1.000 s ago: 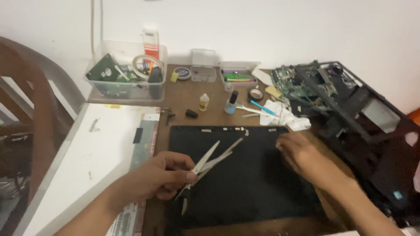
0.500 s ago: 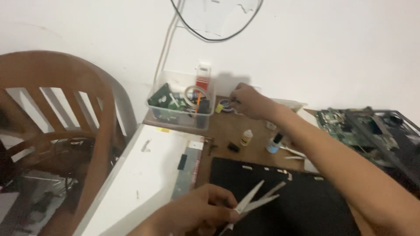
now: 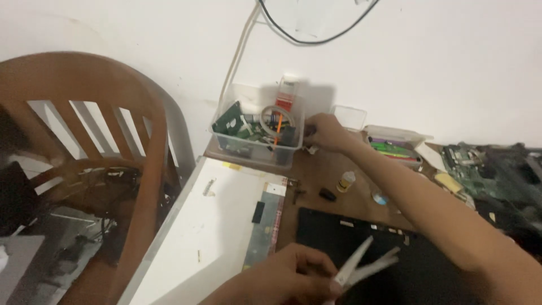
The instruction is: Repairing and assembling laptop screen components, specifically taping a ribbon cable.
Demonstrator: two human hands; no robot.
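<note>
Two hands out, one reaching far and one parked close.

The right hand [image 3: 326,133] is stretched across the brown surface [image 3: 316,175] to the clear plastic bin [image 3: 257,135], fingers curled shut on something I can't make out. The left hand [image 3: 282,277] stays low, pinched on one pair of white tweezers [image 3: 364,262] over one black panel [image 3: 361,248]. One small yellow bottle [image 3: 345,181] stands between them.

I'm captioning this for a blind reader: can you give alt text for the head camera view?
Seen from above, the person's right hand reaches across a brown desk beside a clear bin of parts, while the left hand holds white tweezers over a black panel. A wooden chair stands at left.
</note>
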